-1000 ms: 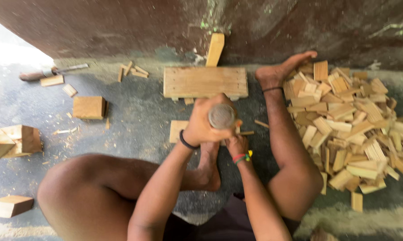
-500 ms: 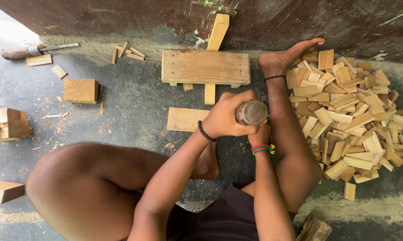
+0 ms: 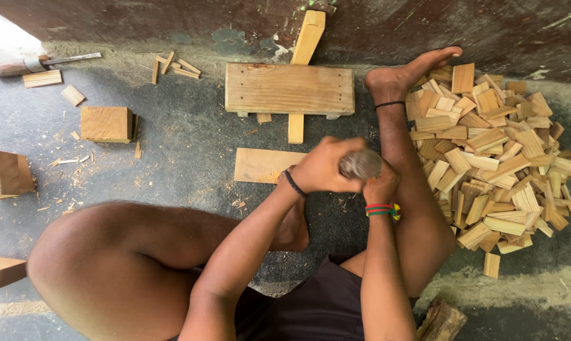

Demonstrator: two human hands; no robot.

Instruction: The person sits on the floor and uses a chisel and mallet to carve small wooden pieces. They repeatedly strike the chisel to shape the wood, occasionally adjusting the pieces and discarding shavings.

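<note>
At the far left edge of the dark grey concrete floor [image 3: 191,151] lie pale wooden blocks [image 3: 7,173], one partly cut off by the frame, with a squarer light wooden block [image 3: 106,123] just to their right. Above them, near the stained wall, rests a knife with a brown wooden handle and a grey blade [image 3: 36,63], and a few thin wood slivers [image 3: 172,66] lie scattered further right. In the middle stands a low rectangular wooden bench [image 3: 289,88] with a long wooden stick [image 3: 307,38] leaning against the wall behind it. A flat rectangular wooden board [image 3: 263,165] lies on the floor just in front of the bench. Over its right end the left hand [image 3: 323,167], with a black band at the wrist, is closed around a round grey-brown handle end of a tool [image 3: 360,164]. The right hand [image 3: 380,186], wearing a striped bracelet, grips just beneath it, touching the left. To the right, beside the outstretched leg, sits a large heap of short split wooden pieces [image 3: 494,151].
</note>
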